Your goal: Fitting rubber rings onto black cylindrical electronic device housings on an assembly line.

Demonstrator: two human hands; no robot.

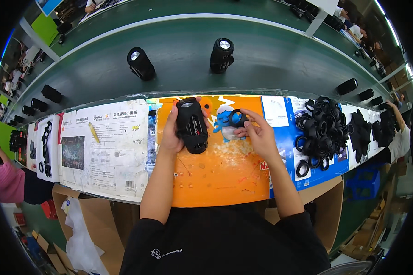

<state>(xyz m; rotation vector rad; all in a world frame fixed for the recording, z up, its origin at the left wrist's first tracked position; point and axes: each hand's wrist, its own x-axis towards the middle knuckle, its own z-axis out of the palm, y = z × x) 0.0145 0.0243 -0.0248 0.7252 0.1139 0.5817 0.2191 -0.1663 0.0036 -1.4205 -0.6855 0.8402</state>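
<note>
A black cylindrical portable speaker [192, 126] stands nearly upright over the orange board [215, 178], gripped from its left side by my left hand [171, 134], whose fingertips show past its right edge. To its right, my right hand [260, 134] pinches a black ring [237, 118] between thumb and fingers. The ring is apart from the speaker, level with its upper half. A heap of similar black rings [323, 128] lies to the right on a blue board [284, 137].
Beyond the bench, black speakers [141, 63] [222, 56] stand on a green conveyor [179, 55]. On the left, a yellow cutter [94, 132] lies on a white printed board [110, 174]. Cardboard boxes [96, 224] sit below the bench edge. Co-workers [9, 176] [399, 137] are at both sides.
</note>
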